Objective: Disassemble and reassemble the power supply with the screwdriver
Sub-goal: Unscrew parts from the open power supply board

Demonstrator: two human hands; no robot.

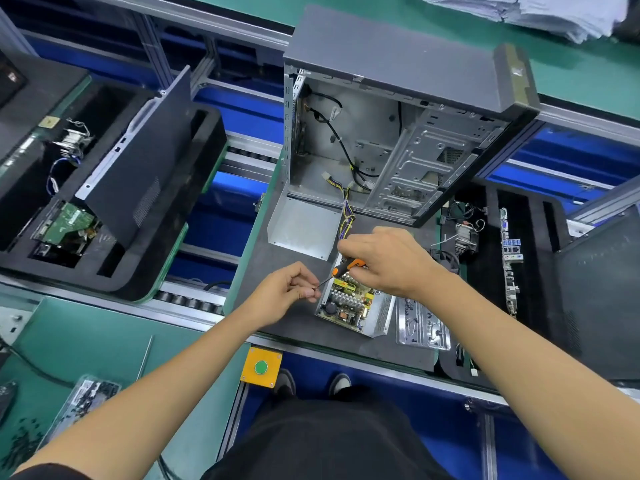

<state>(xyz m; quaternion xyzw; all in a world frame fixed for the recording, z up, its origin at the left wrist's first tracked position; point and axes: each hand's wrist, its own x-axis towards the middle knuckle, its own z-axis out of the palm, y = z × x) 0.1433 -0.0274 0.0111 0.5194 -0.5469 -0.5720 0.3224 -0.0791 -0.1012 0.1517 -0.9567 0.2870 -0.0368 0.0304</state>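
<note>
Left hand (294, 289): fingers curled, pinching the tip of the screwdriver's thin metal shaft, apparently seating or taking off a screw too small to make out.
Screwdriver (346, 268): orange-and-black handle, held nearly level, shaft pointing left across the corner of the opened unit.
Power supply (353, 303): lies on the dark mat of the bench (287, 327), cover off, circuit board and heat sink exposed; its bundle of wires runs up into the open computer case (391, 147).
Cover (304, 226): bent sheet metal, resting just beyond the unit, apart from it.
Right hand (388, 261): palm down, fingers closed around the handle, wrist hovering above the board.
Doing it well: likely best to keep the pinch light at the tip, hold the shaft steady with the right hand, and keep the tip clear of the board's parts.
Arms: both bare forearms reach forward from the body, converging over the unit.
</note>
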